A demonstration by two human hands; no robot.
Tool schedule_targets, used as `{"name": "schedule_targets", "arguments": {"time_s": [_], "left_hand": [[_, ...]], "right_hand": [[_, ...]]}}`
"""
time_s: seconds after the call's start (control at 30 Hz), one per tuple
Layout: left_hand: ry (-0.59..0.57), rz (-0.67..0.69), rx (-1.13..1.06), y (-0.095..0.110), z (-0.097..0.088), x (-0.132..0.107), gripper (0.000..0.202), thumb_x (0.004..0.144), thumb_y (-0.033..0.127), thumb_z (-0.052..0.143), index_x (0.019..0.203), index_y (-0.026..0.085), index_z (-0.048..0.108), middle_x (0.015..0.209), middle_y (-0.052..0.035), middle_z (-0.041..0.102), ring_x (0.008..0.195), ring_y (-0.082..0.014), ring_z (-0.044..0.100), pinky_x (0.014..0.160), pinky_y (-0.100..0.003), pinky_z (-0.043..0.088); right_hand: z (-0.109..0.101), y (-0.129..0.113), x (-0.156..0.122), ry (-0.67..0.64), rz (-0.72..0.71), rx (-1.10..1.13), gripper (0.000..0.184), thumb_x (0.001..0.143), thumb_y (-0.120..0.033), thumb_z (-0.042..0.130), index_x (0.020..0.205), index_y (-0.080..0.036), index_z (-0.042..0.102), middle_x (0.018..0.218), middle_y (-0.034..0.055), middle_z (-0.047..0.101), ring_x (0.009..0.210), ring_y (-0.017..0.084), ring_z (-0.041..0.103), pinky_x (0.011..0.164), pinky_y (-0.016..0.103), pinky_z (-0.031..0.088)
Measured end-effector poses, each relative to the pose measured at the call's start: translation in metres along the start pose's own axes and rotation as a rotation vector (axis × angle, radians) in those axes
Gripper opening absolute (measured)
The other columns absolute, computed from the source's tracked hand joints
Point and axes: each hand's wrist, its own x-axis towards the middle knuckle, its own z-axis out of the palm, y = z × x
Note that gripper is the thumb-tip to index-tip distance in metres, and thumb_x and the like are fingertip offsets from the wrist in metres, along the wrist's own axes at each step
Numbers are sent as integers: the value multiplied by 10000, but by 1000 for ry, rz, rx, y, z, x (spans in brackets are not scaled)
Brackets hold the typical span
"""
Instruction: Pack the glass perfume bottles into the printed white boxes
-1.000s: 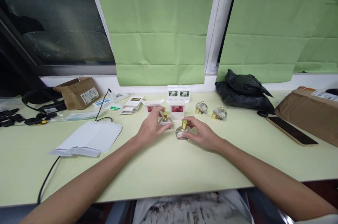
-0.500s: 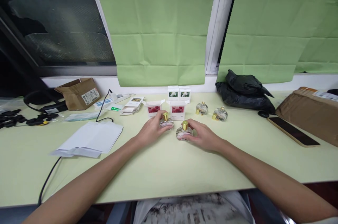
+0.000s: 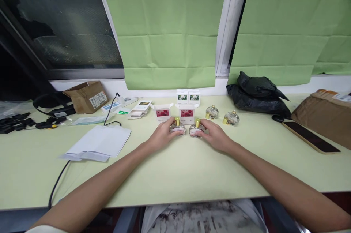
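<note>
Two small round glass perfume bottles with gold caps stand side by side on the pale green table (image 3: 175,174). My left hand (image 3: 161,136) is closed round the left bottle (image 3: 177,127). My right hand (image 3: 215,136) is closed round the right bottle (image 3: 196,128). Just behind them stand two open white boxes with red flower pictures (image 3: 162,112) (image 3: 187,113). Further back are two closed white boxes with white flower pictures (image 3: 188,96). Two more glass bottles (image 3: 212,112) (image 3: 230,117) lie to the right of the boxes.
White paper sheets (image 3: 98,143) and a black cable (image 3: 59,180) lie at the left, with a brown carton (image 3: 87,96) and flat leaflets (image 3: 138,109) behind. A black plastic bag (image 3: 257,94), a phone (image 3: 311,137) and a brown parcel (image 3: 326,112) are at the right.
My right hand has slid its bottle away from me and up beside the left bottle, in front of the red-flower boxes. The left hand kept hold of its bottle.
</note>
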Motion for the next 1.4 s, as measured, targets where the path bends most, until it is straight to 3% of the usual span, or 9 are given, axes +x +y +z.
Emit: {"name": "schedule_targets", "arguments": {"time_s": [0.2, 0.4, 0.53, 0.67, 0.93, 1.07, 1.17, 1.27, 1.4], "left_hand": [[-3, 31, -16, 9, 8, 2, 380, 928, 557, 734, 1072, 227, 613, 974, -27, 724, 872, -233, 668, 712, -309, 468], [33, 94, -16, 3, 16, 3, 475, 981, 489, 693, 1367, 237, 582, 1237, -95, 720, 1066, -274, 699, 864, -380, 569], [24, 166, -61, -6, 21, 4, 442, 1032, 386, 627, 1443, 248, 540, 1417, -116, 651, 1211, -267, 682, 980, -415, 607], [21, 210, -105, -9, 24, 4, 434, 1058, 318, 589, 1478, 246, 507, 1434, -125, 628, 1303, -249, 645, 1031, -417, 623], [56, 234, -56, -9, 24, 4, 392, 1063, 308, 586, 1448, 254, 542, 1375, -118, 663, 1236, -251, 683, 989, -441, 658], [64, 232, -50, -12, 26, 5, 388, 1070, 351, 578, 1444, 259, 541, 1378, -113, 660, 1203, -248, 700, 989, -440, 654], [73, 221, -46, -11, 27, 4, 396, 1064, 335, 587, 1446, 254, 523, 1387, -114, 644, 1165, -234, 715, 978, -412, 648], [115, 208, 51, -5, 21, -1, 431, 1047, 381, 618, 1442, 255, 503, 1359, -113, 644, 1126, -239, 713, 893, -386, 649], [89, 324, 416, 5, -16, -12, 312, 1072, 406, 559, 1338, 245, 574, 1253, -106, 702, 1129, -283, 708, 913, -425, 597]], "right_hand": [[-2, 11, 3, 65, 39, -83, 245, 1052, -466, 579, 978, -236, 536, 967, 38, 659, 863, 238, 595, 736, 328, 412], [-6, 14, 4, 111, 105, -135, 265, 1032, -486, 573, 936, -244, 526, 916, 41, 668, 848, 256, 610, 714, 334, 415], [-7, 19, 2, 138, 148, -153, 236, 1021, -478, 569, 1031, -243, 558, 980, 59, 688, 899, 279, 637, 741, 346, 437], [-7, 24, 0, 136, 182, -150, 249, 1018, -447, 554, 1152, -237, 556, 1030, 80, 690, 954, 308, 651, 763, 372, 457], [-6, 23, 0, 125, 161, -108, 261, 1020, -474, 556, 1144, -244, 553, 1029, 76, 698, 954, 306, 665, 787, 387, 497], [-5, 24, -1, 108, 161, -87, 330, 1030, -445, 551, 1285, -236, 542, 1152, 114, 713, 1051, 333, 680, 861, 429, 522], [-4, 23, -2, 117, 173, -68, 512, 1004, -461, 604, 1440, -229, 471, 1297, 147, 686, 1157, 359, 667, 939, 476, 525], [-4, 19, -3, 197, 137, -47, 648, 970, -485, 660, 1506, -226, 404, 1379, 162, 627, 1238, 361, 628, 1010, 505, 512], [-7, 7, -4, 407, 35, -90, 541, 996, -421, 621, 1461, -213, 437, 1371, 171, 579, 1275, 352, 567, 1079, 533, 474]]}}
